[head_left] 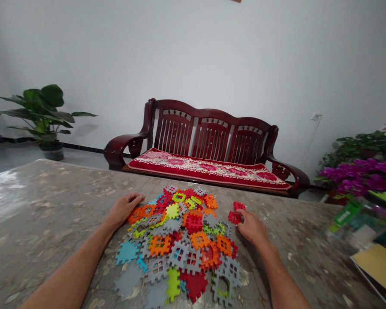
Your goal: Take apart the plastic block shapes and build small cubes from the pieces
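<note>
A heap of plastic interlocking building tiles (173,210) in red, orange, grey, lime and blue lies on the table, many with window cut-outs. My left hand (124,209) rests at the heap's left edge, nothing held, its fingers loosely extended beside an orange tile (141,213). On the right, my right hand (253,228) has its thumb and fingertips at the edge of a red tile (233,217), which appears pinched between them. A second red tile (239,206) lies just beyond it. Some of my right fingers are hidden behind the hand.
The stone-patterned table (67,206) extends to both sides. At the right stand a clear plastic container (366,223) and a yellowish box or book (378,266), near purple flowers (363,176). Behind the table is a dark red wooden bench (212,133); a potted plant (48,113) stands left.
</note>
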### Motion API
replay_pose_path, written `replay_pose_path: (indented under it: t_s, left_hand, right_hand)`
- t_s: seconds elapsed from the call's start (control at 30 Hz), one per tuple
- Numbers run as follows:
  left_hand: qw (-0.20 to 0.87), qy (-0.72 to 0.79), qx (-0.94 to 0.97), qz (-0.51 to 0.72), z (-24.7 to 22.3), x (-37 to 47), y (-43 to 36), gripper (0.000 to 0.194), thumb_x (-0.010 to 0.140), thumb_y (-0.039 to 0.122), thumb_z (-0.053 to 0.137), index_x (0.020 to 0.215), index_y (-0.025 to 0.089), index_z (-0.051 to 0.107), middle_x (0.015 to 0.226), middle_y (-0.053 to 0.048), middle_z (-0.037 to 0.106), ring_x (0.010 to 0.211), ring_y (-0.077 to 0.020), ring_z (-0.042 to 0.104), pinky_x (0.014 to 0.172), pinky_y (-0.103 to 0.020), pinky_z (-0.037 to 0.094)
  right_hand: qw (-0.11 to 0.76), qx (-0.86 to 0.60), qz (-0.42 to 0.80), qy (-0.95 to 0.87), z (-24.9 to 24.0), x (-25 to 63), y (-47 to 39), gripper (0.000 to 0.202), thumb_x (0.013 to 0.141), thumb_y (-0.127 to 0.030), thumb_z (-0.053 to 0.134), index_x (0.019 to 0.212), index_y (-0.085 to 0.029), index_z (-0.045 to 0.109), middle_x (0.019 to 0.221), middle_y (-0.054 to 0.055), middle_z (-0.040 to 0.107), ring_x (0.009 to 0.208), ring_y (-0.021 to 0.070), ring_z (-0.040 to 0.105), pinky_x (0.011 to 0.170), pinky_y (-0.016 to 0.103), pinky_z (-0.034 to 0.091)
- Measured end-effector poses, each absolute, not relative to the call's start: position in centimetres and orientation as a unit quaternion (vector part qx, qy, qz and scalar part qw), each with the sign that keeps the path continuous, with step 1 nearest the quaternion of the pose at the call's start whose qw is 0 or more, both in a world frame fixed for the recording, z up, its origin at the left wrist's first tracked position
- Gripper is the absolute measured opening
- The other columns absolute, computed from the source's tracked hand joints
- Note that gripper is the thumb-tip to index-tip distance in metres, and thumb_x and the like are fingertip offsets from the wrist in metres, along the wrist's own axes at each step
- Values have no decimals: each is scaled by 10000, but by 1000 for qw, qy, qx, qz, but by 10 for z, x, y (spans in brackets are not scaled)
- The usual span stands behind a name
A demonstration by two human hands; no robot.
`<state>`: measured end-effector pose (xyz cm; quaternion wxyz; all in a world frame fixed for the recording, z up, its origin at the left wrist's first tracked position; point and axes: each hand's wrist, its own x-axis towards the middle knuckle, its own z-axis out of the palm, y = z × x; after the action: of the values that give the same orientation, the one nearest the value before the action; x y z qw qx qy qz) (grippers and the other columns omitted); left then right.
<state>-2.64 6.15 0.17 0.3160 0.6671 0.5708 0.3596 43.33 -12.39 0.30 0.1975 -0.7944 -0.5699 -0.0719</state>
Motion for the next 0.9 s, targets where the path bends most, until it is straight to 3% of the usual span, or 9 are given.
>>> replay_pose_path:
  t_s: [0.13, 0.3, 0.43, 0.57, 0.9]
  left_hand:
    - [322, 569, 665, 362, 2, -26, 62, 511, 661, 680, 559, 788, 212, 721, 768, -15, 749, 772, -235, 649, 696, -287, 471]
    - [318, 567, 667, 364, 0, -27, 62, 495, 674, 666, 560, 788, 213, 723, 774, -13, 746, 758, -222, 647, 689, -278, 471]
    - [321, 562, 667, 368, -1, -28, 63, 488, 667, 662, 566, 783, 213, 717, 759, -10, 738, 735, -215, 638, 680, -275, 473]
    - [319, 566, 668, 362, -3, -28, 65, 504, 658, 668, 561, 792, 207, 717, 765, -17, 740, 744, -222, 639, 672, -279, 473]
    - [312, 573, 669, 355, -1, -28, 65, 507, 659, 666, 549, 786, 207, 722, 746, -11, 737, 736, -222, 644, 658, -273, 471]
  right_hand:
    - [206, -797, -62, -564, 5, 438, -125, 507, 630, -144, 582, 1104, -267, 715, 1116, 85, 732, 986, 293, 685, 813, 380, 508]
    - [183, -784, -69, -589, 10, 434, -126, 394, 684, -329, 676, 1074, -284, 714, 1124, 74, 729, 1003, 303, 669, 830, 392, 504]
    - [161, -783, -37, -599, 18, 428, -129, 307, 723, -310, 642, 1020, -269, 707, 1086, 70, 730, 984, 287, 670, 814, 378, 500]
    - [163, -793, -17, -587, 22, 428, -130, 341, 700, -284, 637, 1035, -255, 695, 1048, 75, 736, 937, 287, 682, 777, 367, 496]
    - [373, -785, 17, -494, 14, 461, -121, 583, 717, -306, 610, 1287, -206, 540, 1105, 83, 710, 693, 164, 668, 677, 293, 494]
